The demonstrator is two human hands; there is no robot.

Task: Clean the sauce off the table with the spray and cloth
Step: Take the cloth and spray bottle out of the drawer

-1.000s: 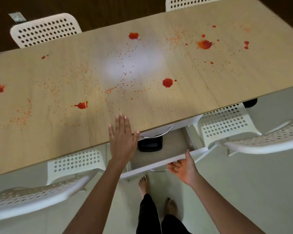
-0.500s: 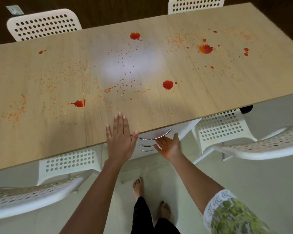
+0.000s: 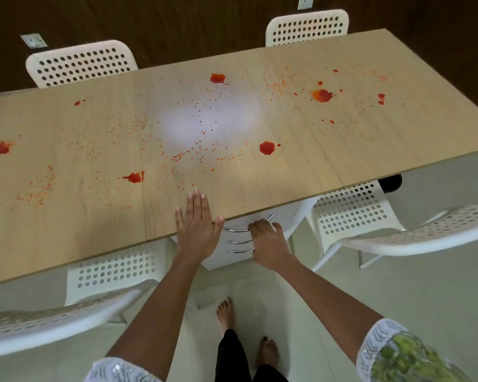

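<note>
Worktop: long rectangular top in pale wood laminate, seamed in three panels, long axis running left to right across the view, right end tilted away.

Sauce: red blots and fine orange-red spatter spread over most of the worktop. Round blot right of centre; smeared blot on the left seam, its tail pointing left; blot near the far edge; orange-red splash on the right panel; blot at the far left. All lie beyond the fingertips, none touching either hand.

Left hand: flat on the near edge of the worktop, fingers straight, together and released, pointing to the far edge, thumb spread right along the edge.

Right hand: below the near edge, just right of the left hand, fingers curled over the top curved chrome handle of a white drawer unit under the worktop; grasp appears closed on it. Two more handles sit beneath.

White perforated plastic chairs: two at the far edge, two at the near edge.

Spray and cloth: not in view.
</note>
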